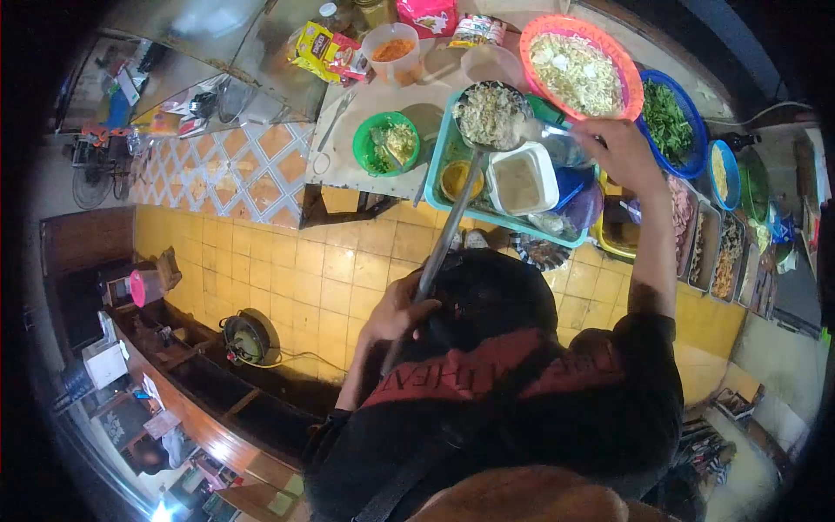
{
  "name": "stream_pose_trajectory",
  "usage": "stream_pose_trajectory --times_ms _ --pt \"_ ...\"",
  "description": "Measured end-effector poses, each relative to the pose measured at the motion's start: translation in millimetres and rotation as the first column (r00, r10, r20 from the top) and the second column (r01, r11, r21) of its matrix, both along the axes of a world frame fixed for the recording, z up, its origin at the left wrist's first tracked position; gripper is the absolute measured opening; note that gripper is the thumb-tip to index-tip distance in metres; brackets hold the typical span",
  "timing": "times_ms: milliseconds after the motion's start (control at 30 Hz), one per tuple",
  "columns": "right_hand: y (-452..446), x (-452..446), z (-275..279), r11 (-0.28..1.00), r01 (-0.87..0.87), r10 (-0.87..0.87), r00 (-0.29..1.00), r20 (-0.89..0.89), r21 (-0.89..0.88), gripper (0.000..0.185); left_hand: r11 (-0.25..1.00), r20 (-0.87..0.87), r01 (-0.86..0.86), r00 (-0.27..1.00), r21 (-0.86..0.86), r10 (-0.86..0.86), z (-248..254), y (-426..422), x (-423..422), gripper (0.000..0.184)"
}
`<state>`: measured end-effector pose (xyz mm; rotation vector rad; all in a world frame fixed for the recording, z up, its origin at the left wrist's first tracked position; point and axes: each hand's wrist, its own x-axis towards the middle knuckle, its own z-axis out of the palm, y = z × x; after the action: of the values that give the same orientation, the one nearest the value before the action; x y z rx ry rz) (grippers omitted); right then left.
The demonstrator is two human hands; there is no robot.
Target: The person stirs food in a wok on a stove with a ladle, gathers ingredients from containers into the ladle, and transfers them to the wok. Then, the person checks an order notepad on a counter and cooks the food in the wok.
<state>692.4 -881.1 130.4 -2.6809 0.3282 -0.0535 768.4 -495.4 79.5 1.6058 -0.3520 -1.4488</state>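
Observation:
My left hand (402,309) is wrapped round the long metal handle of a large ladle (458,209), near its lower end. The ladle's round, dark bowl is heaped with a pale, crumbly food (490,113) and lies over a turquoise tub (432,174). My right hand (622,152) is above the tub's right side, fingers bent toward the ladle. A blurred, pale object extends from those fingers to the food; I cannot make out its kind. Under the ladle, a white square container (549,193) holds greyish liquid, beside a small yellow cup (460,181).
A pink-orange basket (531,52) of pale shreds and a blue basket (696,158) of leafy greens stand behind my right hand. A green bowl (364,143) sits left of the tub. Metal trays (739,291) of ingredients line the right. A fan (250,337) stands low on the left.

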Motion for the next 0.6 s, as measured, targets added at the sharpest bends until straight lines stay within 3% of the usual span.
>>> stream_pose_trajectory --times_ms 67,200,267,333,400,433,500,533,600 --pt "14 6 2 0.898 0.203 -0.215 0.977 0.012 -0.391 0.016 0.997 -0.017 -0.013 1.0 -0.071 0.012 -3 0 0 0.025" --pt "24 -2 -14 0.775 0.288 -0.417 0.902 -0.114 -0.563 0.015 0.999 0.031 0.011 0.999 -0.039 -0.009 7 -6 2 0.025" --pt "30 -22 -42 0.891 0.154 -0.261 0.944 -0.202 -0.428 0.013 0.998 0.041 0.063 0.997 0.022 -0.064 8 -10 5 0.04" --pt "35 -36 -105 0.944 0.122 -0.178 0.971 -0.162 -0.306 0.017 0.994 0.017 0.101 0.995 0.027 -0.102 1 -13 8 0.038" --pt "64 -40 -98 0.918 0.243 -0.213 0.969 0.127 -0.315 0.018 0.988 -0.001 0.149 0.989 0.042 -0.15 -1 -19 10 0.036" --pt "67 -54 -100 0.906 0.279 -0.254 0.96 0.119 -0.317 0.018 0.986 0.037 0.158 0.986 0.056 -0.161 0 -22 10 0.032" --pt "71 -77 -117 0.779 0.623 -0.598 0.705 0.382 0.068 0.032 0.986 0.03 0.164 0.986 0.035 -0.165 -6 -24 12 0.023" --pt "68 -100 -144 0.76 0.647 -0.618 0.686 0.384 0.067 0.032 0.98 0.032 0.194 0.98 0.032 -0.195 -4 -31 12 0.023" --pt "59 -160 -201 0.29 0.774 -0.957 0.22 0.19 0.563 0.05 0.968 0.106 0.25 0.963 0.007 -0.249 3 -43 15 0.02"
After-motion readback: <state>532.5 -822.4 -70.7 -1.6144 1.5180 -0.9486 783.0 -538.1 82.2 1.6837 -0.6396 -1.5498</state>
